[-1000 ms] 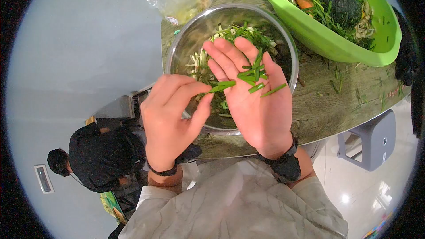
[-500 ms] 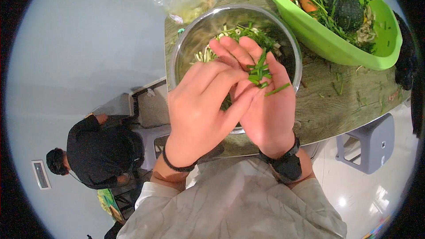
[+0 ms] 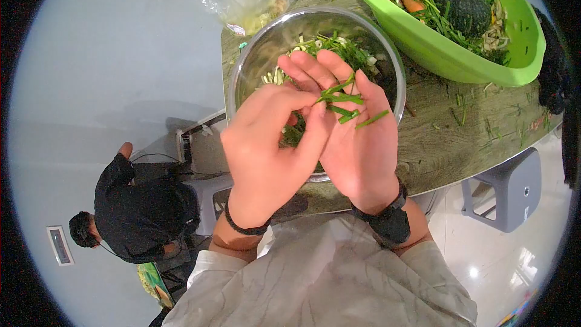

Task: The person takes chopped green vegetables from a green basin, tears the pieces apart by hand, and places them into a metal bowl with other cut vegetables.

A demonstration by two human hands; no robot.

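Observation:
My right hand (image 3: pixel 363 139) is palm up with its fingers stretched out over a steel bowl (image 3: pixel 396 79). Several cut green onion pieces (image 3: pixel 345 98) lie across its palm and finger bases. From the left, my left hand (image 3: pixel 266 139) pinches the ends of some of these pieces between thumb and forefinger. In the bowl below are chopped green and white onion pieces (image 3: pixel 339 45), partly hidden by both hands.
A green plastic basin (image 3: pixel 448 66) at the upper right holds carrots (image 3: pixel 413 3), a dark green pumpkin (image 3: pixel 463 6) and cut greens. A plastic bag (image 3: pixel 254 0) lies behind the bowl. Green scraps dot the wooden table (image 3: pixel 436 145). A person in black (image 3: pixel 145 212) is at the left.
My left fingers have drawn back slightly to the left, and the green onion pieces have shifted and spread on my right palm. The seated person's raised arm has moved.

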